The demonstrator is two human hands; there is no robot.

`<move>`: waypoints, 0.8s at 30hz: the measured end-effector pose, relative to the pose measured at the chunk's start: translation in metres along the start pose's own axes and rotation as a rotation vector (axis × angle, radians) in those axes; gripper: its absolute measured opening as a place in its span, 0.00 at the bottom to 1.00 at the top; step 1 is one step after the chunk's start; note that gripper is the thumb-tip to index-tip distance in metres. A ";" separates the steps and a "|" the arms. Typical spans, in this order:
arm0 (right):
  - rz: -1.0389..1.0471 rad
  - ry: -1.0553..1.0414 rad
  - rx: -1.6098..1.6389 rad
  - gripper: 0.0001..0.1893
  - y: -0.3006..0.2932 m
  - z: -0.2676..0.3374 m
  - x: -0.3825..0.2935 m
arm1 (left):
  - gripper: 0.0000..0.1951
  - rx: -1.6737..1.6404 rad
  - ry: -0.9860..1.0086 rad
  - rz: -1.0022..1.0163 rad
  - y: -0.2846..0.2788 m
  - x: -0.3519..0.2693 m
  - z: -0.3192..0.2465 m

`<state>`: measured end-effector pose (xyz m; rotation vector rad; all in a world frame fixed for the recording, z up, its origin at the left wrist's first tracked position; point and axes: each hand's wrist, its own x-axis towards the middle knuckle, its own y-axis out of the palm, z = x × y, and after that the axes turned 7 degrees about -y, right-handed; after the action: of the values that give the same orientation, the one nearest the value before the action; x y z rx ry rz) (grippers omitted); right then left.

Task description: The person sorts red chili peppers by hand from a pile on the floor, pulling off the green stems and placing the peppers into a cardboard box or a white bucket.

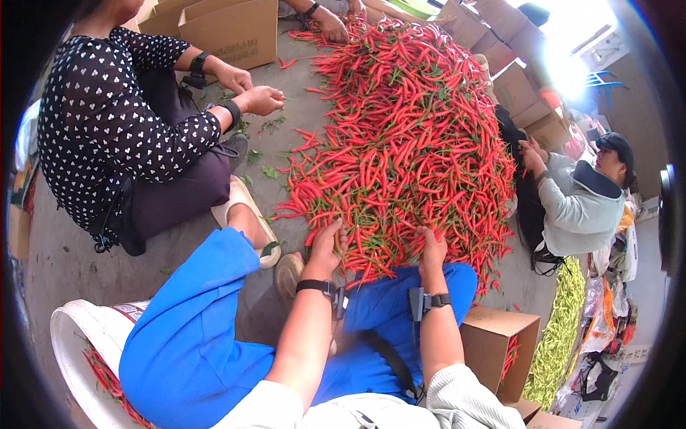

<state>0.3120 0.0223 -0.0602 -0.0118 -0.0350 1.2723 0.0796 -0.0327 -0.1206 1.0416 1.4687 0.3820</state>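
A large heap of red chili peppers [407, 139] with green stems and some leaves lies on the floor before me. My left hand [326, 248] is at its near edge, fingers curled around what looks like an orange-red chili pepper [337, 244]. To the right, my right hand [432, 251] reaches into the same edge with bent fingers. Red peppers touch its fingertips, and whether it grips one is not clear. Both wrists wear dark straps with small devices. Peppers lie between my hands and close to my blue trouser legs [375, 305].
A white bucket [80, 316] holding red peppers stands at my left; a cardboard box [498, 322] with peppers is at my right. People sit left [123, 118], right [579, 198] and at the far side. Pale green peppers [554, 332] spread beyond. Cardboard boxes [228, 32] stand behind.
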 end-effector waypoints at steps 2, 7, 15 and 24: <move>0.037 0.049 0.123 0.08 -0.009 -0.002 0.005 | 0.08 -0.022 -0.010 -0.003 0.004 0.000 0.000; -0.084 -0.343 -0.624 0.09 0.015 0.016 -0.015 | 0.08 -0.007 -0.011 -0.026 0.002 -0.002 -0.004; 0.161 -0.606 -1.074 0.11 0.019 0.002 0.007 | 0.08 0.013 -0.035 -0.028 0.007 -0.006 -0.004; 0.271 0.015 -0.197 0.10 0.029 0.041 -0.014 | 0.09 -0.026 -0.062 -0.064 0.013 -0.012 -0.007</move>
<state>0.2787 0.0166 -0.0201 -0.2018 -0.1499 1.5350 0.0762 -0.0322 -0.1016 0.9748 1.4344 0.3200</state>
